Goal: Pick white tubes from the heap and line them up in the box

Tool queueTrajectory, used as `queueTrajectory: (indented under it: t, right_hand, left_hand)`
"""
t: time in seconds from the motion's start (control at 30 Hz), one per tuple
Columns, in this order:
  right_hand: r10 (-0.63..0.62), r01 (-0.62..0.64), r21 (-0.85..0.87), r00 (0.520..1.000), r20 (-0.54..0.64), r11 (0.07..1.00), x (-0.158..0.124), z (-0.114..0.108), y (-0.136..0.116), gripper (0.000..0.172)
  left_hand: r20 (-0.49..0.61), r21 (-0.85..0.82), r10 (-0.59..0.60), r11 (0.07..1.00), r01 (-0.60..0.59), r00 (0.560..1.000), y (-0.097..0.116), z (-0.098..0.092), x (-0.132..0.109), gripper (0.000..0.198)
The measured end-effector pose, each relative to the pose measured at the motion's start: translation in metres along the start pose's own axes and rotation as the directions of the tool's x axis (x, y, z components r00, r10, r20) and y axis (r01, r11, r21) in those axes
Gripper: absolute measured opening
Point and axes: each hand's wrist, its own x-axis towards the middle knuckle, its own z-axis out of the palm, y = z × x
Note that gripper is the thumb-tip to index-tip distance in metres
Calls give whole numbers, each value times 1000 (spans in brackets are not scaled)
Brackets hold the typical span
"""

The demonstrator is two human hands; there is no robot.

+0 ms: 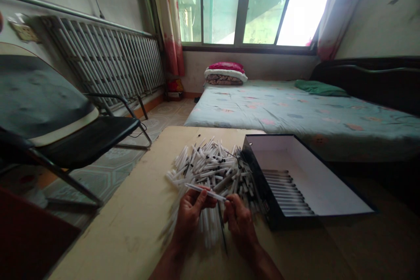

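Observation:
A slim white pen (pixel 205 192) is held slanting between the thumb and fingers of my left hand (pixel 193 208). At its right end, the fingers of my right hand (pixel 238 218) are closed in a pinch. What they grip there is too small to make out. Beneath and beyond both hands spreads a loose heap of white pen barrels (pixel 210 162), mixed with small black parts and thin dark sticks. To the right, an open dark-edged box (pixel 334 183) with a pale inside holds a row of pens (pixel 288 194) with dark ends, lying side by side.
The pale tabletop (pixel 141 210) bears the heap and the box. Past its far edge stands a bed (pixel 262 109) with folded bedding (pixel 225 73). A black chair (pixel 88 140) is on the left, before a metal rail frame (pixel 108 57) against the wall.

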Motion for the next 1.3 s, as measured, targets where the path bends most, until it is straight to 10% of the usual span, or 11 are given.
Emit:
queueTrajectory:
  t: [0.7,1.0,1.3]
  right_hand:
    - [-12,10,-36,998,-65,999,-1,3,0,35]
    - [-251,246,-145,968,-23,959,2,2,0,24]
    - [12,-27,-33,926,-376,999,4,-1,13,30]
  left_hand:
    - [52,8,13,1000,-13,999,2,1,-1,18]
    - [139,250,112,957,-144,984,2,3,0,21]
    - [351,795,308,402,-455,884,19,25,29,17]
